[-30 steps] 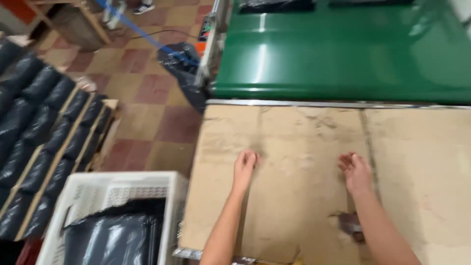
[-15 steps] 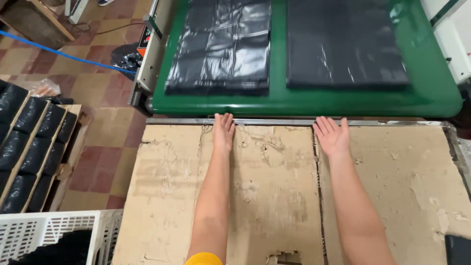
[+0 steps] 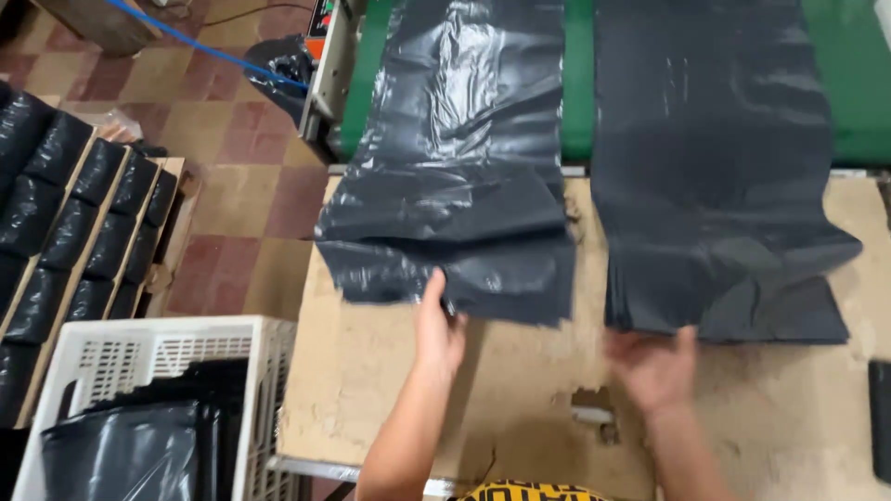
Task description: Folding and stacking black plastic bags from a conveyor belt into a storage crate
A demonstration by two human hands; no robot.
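**Fingers on two bag stacks, near edges loose**

Fingers of the left hand (image 3: 439,327) are pinched on the near edge of the left stack of black bags (image 3: 459,176), thumb side up, at lower centre of the frame. Right hand (image 3: 655,368) lies palm up with fingers spread apart, tips tucked under the near edge of the right stack of black bags (image 3: 724,167); whether it actually grips the plastic cannot be told, the hand is blurred.

Both stacks run from the green conveyor belt (image 3: 840,111) at the top of the frame down onto the worn cardboard-covered table (image 3: 371,390). The left stack is already rumpled, its front folded over. The right one lies flatter.

Risks, as I judge them:
- Slick thin film: a pinch on the top sheets only could peel those off and leave the rest behind.
- The rumpled left stack could fan out or skew further if dragged by one corner.
- Torn hole in the cardboard (image 3: 594,408) sits between the hands; a dragged edge could snag there.
- Left stack's corner overhangs the table's left edge, so sheets might slide to the tiled floor (image 3: 232,139).

White plastic crate (image 3: 148,371) with bagged material sits at lower left, rows of black rolls (image 3: 65,213) at the left edge.
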